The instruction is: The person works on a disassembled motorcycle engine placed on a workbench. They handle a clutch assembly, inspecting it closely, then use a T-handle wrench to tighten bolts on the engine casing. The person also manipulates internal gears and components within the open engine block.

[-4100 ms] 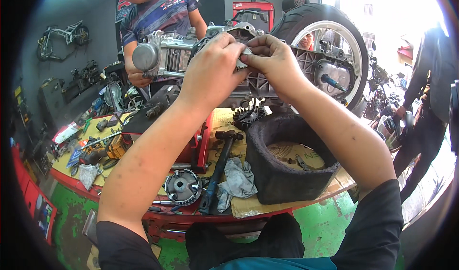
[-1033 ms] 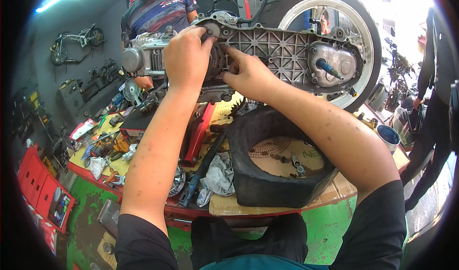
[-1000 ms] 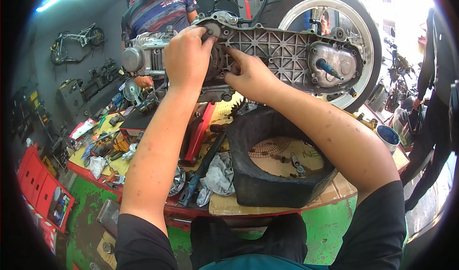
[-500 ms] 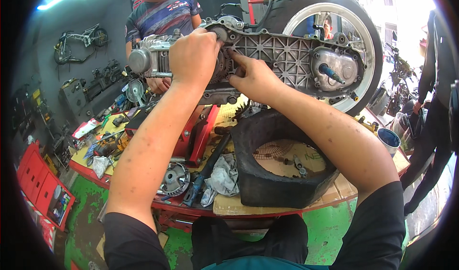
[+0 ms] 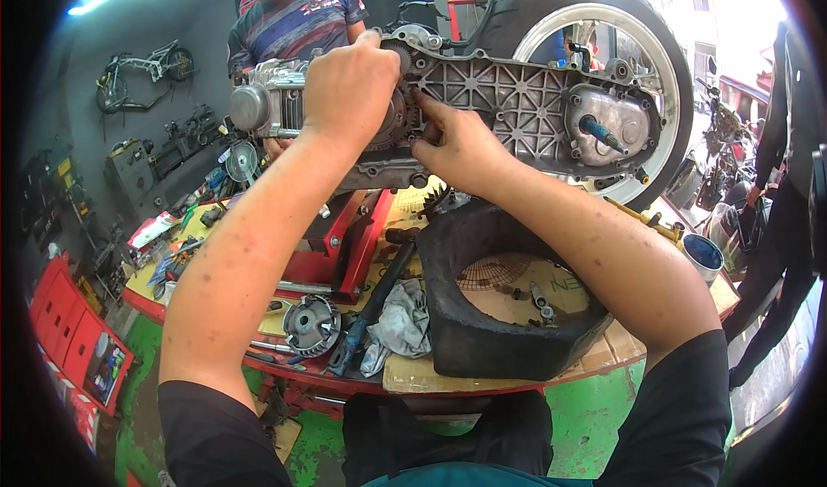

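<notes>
A scooter engine with a ribbed metal case spans the upper middle, its rear wheel on the right. My left hand is closed at the toothed gears near the cylinder end; its back hides the fingertips and whatever they grip. Beside it, my right hand has the index finger stretched to the right rim of the large gear. The right thumb sits lower, apart from that finger, while the other fingers curl underneath. Above the large gear, a small gear shows partly past my left hand.
Below the engine are a red stand, a black hollow housing, a grey rag and a round finned metal part on the bench. Another person stands behind the engine. A blue-topped can stands at right.
My left forearm has swung outward to the left, uncovering more of the round finned part. The right hand keeps its place at the gear. The face behind the wheel no longer shows.
</notes>
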A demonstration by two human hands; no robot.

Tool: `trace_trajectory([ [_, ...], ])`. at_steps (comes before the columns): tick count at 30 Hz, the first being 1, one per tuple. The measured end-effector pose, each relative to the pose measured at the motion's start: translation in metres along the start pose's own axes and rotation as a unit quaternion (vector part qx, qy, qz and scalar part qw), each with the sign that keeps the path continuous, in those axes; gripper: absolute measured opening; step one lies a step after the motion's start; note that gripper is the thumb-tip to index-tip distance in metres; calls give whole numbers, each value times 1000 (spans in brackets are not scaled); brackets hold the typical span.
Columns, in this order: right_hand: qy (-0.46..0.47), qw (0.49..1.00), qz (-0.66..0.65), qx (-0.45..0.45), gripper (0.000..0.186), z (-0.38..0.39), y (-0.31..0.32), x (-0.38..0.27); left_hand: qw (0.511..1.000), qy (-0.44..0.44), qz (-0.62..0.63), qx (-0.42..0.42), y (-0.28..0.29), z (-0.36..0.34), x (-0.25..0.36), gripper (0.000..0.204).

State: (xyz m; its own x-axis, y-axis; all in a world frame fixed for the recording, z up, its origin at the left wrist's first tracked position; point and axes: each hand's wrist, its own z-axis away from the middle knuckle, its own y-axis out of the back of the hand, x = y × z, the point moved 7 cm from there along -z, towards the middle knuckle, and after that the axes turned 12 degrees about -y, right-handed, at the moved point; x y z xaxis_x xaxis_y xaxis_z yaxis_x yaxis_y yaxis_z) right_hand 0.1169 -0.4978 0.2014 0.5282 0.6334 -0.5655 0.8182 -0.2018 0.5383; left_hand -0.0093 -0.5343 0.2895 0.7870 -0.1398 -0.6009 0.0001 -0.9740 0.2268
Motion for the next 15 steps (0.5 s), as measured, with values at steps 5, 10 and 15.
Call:
trace_trajectory([
  [5,8,1000,19,12,79,1,2,0,998,-3,55,36,2,-3,-13,19],
  [10,5,1000,13,12,83,2,3,-2,996,-35,82,14,0,-5,-22,19],
  [15,8,999,33,4,87,-1,-3,-6,992,-88,80,50,3,-1,-32,22],
])
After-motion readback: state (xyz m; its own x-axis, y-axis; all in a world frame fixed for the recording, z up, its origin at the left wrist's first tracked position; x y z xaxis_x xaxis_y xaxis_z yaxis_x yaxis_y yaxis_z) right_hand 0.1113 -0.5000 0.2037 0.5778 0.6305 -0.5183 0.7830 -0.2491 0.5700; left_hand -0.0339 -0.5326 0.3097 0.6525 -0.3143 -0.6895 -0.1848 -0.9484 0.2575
